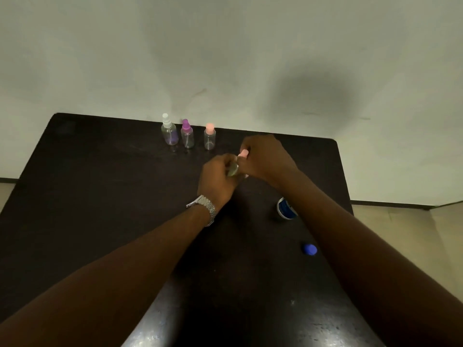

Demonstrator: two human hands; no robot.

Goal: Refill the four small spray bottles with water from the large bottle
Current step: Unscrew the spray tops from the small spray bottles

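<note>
Three small clear spray bottles stand in a row at the table's far edge: one with a white top (169, 131), one with a purple top (187, 134), one with a peach top (210, 136). A fourth small bottle (233, 170) is held tilted above the table's middle. My left hand (217, 180) grips its clear body. My right hand (265, 157) is closed around its pink spray top (243, 154). The large bottle (285, 208) shows only as a blue-and-white part beside my right forearm, which hides the rest. Its blue cap (309, 249) lies loose on the table.
The dark table (100, 196) stands against a pale wall. A metal watch (206, 209) is on my left wrist. The floor shows past the table's right edge.
</note>
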